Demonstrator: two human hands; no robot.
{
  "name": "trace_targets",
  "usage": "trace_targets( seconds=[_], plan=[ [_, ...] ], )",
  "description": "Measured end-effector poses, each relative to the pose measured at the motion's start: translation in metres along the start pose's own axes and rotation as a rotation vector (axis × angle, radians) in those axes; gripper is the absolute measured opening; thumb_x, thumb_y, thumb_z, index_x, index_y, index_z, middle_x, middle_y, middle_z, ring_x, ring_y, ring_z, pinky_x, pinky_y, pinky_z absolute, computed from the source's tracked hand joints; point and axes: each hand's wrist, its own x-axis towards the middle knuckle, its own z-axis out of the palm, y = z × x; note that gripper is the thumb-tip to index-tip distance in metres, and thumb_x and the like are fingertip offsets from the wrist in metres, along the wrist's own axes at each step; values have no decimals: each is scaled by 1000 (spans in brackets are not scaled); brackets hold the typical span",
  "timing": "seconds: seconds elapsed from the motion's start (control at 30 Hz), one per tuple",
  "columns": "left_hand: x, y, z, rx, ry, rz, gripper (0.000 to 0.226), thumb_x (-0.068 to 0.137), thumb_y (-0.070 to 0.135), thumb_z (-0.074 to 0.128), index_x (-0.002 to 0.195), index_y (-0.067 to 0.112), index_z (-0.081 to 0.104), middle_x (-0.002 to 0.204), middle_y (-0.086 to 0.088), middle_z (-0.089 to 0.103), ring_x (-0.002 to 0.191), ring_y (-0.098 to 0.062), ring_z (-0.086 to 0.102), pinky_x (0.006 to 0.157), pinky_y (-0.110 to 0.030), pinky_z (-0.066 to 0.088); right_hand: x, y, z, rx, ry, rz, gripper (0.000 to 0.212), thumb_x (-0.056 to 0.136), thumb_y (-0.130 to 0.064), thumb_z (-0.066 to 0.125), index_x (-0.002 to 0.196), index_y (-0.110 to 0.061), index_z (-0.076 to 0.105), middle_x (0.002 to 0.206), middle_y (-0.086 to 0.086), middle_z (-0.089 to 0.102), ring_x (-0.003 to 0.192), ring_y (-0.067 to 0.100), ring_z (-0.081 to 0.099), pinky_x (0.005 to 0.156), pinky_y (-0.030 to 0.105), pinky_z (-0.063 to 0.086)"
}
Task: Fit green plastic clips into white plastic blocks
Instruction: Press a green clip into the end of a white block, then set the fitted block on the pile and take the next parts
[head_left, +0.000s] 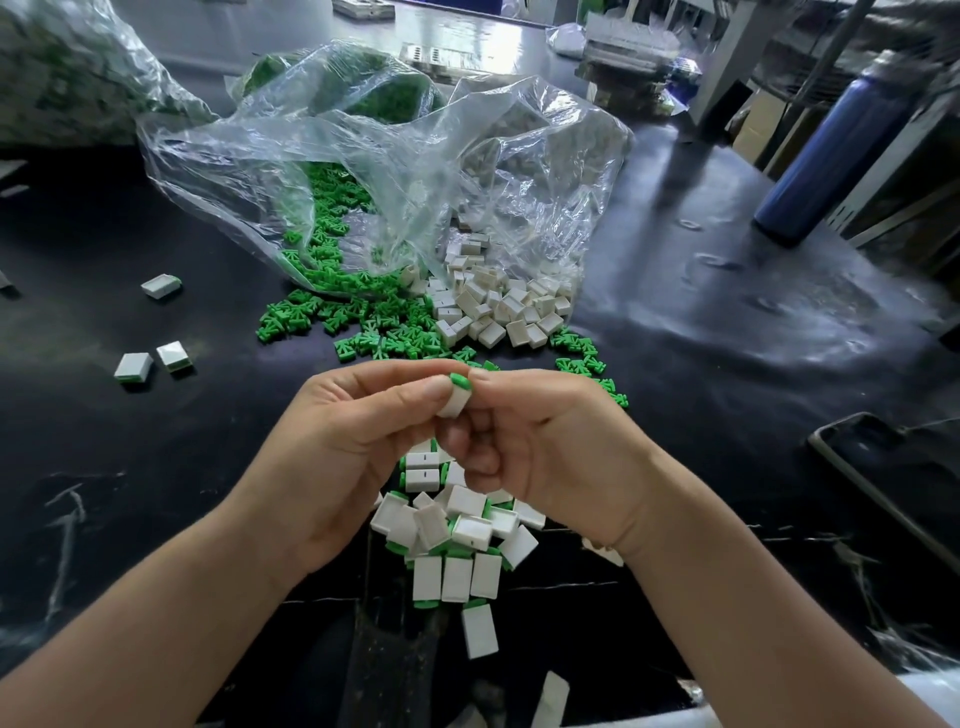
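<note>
Black table (727, 389) w/ green clips (322, 312), white blocks (498, 312), plastic bags (363, 156), blue bottle (826, 161).

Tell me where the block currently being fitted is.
Head view, centre: the white block, green clip at its top, is pinched between the left hand and right hand, above the pile of finished blocks.

Left of bag (363, 171): open table (78, 441), bar three stray blocks (134, 367). Right of bag: open up to bottle (831, 156). In front of bag: blocked by spilled clips (363, 312), loose blocks (498, 306), then finished pile (457, 535).
</note>
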Motion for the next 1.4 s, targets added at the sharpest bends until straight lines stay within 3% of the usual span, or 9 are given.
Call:
trace_targets(
  seconds=[0.27, 0.43, 0.6, 0.73, 0.9, 1.0, 1.17, 1.3, 1.4],
  plan=[
    [0, 0, 0, -47, -9, -32, 25, 70, 6, 54, 86, 2, 73, 67, -9, 68, 51, -15, 60, 55, -23, 53, 0, 0, -2, -12, 22, 18, 28, 95, -25, 36, 81, -11, 56, 55, -1, 54, 45, 7, 42, 43, 16, 35],
    [6, -2, -4, 17, 101, -44, 23, 64, 9, 60, 81, 6, 75, 80, -13, 72, 67, -19, 67, 62, -23, 57, 3, 4, -4, -389, 241, -96, 24, 93, -25, 50, 77, -12, 61, 62, -2, 56, 52, 7, 47, 49, 17, 38],
    [23, 1, -28, 390, 422, 73, 26, 81, -2, 60, 77, 22, 70, 74, 8, 72, 71, -5, 62, 55, -11, 50, 0, 2, -13, -715, 367, -127, 8, 80, -19, 68, 77, -24, 63, 67, -10, 57, 63, 4, 52, 59, 23, 46],
    [29, -3, -42, 744, 550, 170, 20, 84, 4, 63, 88, 22, 71, 78, 13, 66, 70, 3, 57, 69, -13, 44, -1, 4, -11, -920, 349, -121, 9, 80, -19, 64, 75, -27, 64, 65, -16, 53, 60, -1, 49, 61, 20, 42],
    [32, -11, -42, 1176, 436, 208, 28, 85, 3, 60, 110, 14, 68, 111, -2, 61, 100, -17, 56, 88, -18, 35, -2, 7, -7, -1048, 349, -148, 43, 82, -49, 60, 76, -7, 69, 58, 3, 51, 49, 3, 38, 50, 22, 34],
    [32, -14, -41, 1311, 345, 234, 34, 85, 1, 57, 117, 12, 64, 125, -7, 57, 117, -23, 48, 99, -25, 30, -3, 6, -7, -1021, 322, -139, 41, 84, -44, 60, 75, -5, 68, 45, -6, 41, 41, 4, 35, 43, 16, 29],
    [35, -17, -42, 1422, 189, 158, 43, 92, 10, 49, 134, 20, 49, 148, 0, 35, 138, -18, 25, 111, -26, 15, -2, 6, -5, -997, 291, -118, 24, 85, -43, 59, 71, -25, 68, 67, -3, 69, 54, 2, 55, 57, 20, 47],
    [34, -19, -43, 1570, 114, 171, 37, 95, 13, 45, 131, 18, 52, 147, 3, 38, 139, -19, 28, 110, -28, 19, -1, 4, -13, -1050, 416, -182, 22, 85, -41, 59, 79, -22, 70, 52, -18, 57, 50, -7, 48, 48, 6, 35],
    [29, -17, -40, 1587, 119, 307, 27, 85, -2, 55, 106, 7, 70, 120, -9, 64, 115, -30, 57, 98, -39, 41, 5, 2, -27, -1154, 564, -234, 17, 88, -31, 58, 93, -21, 71, 71, -18, 58, 73, -4, 53, 68, 9, 40]
  ],
)
